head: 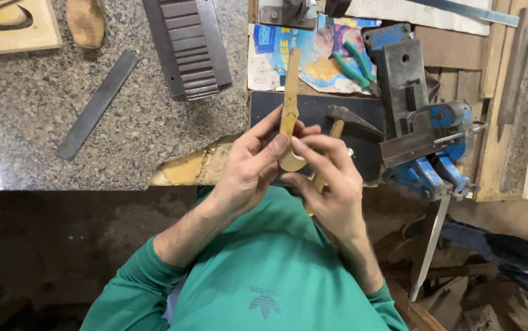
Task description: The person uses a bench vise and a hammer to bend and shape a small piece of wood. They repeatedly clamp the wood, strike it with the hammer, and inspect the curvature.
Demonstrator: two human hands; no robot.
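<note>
Both hands were closed on a slim wooden piece (290, 104), the left hand (248, 168) and right hand (331, 178) pinching its rounded lower end above the bench (123, 122), near a hammer (340, 119) and blue vise (426, 138). A firm, steady thumb grip seemed wise.

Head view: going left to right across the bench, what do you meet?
Flat metal bar → ribbed metal plate → left hand → wooden piece held by both hands → right hand → green-handled pliers → blue vise.
</note>
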